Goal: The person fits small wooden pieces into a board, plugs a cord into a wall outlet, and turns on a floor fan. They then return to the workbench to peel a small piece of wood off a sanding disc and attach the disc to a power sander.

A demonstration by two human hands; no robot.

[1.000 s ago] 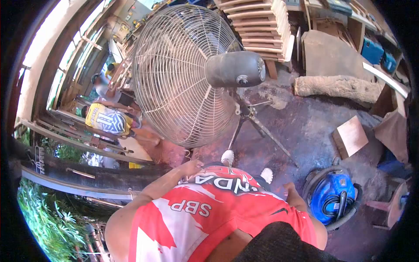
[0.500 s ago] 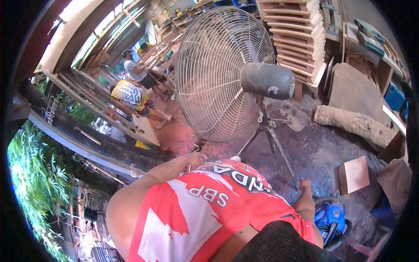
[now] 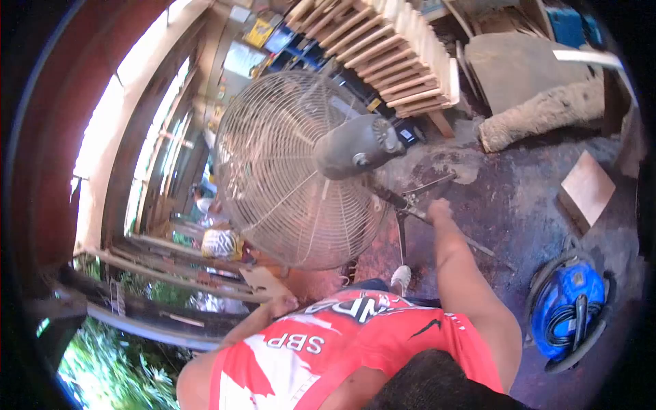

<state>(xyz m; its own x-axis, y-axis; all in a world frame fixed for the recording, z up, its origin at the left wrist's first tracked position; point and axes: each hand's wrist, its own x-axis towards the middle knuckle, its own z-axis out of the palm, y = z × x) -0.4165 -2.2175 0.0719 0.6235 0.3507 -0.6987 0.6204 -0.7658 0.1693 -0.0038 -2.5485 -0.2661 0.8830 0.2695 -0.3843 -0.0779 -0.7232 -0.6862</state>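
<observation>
A large pedestal fan with a round wire cage stands in front of me, tilted in the view. My right hand reaches forward to the fan's tripod stand, its fingers closed on it below the motor housing. My left hand is held low near the front of my red and white jersey. Its fingers are small and blurred, so I cannot make out whether it holds anything. A white shoe shows below the fan.
A blue vacuum cleaner with a coiled hose sits on the floor at right. Stacked wooden slats, a rough log-like piece and a square board lie beyond. A person in a patterned shirt is behind the fan.
My right hand has moved from beside my body forward to the fan stand. The view has turned, and the fan appears further left and tilted.
</observation>
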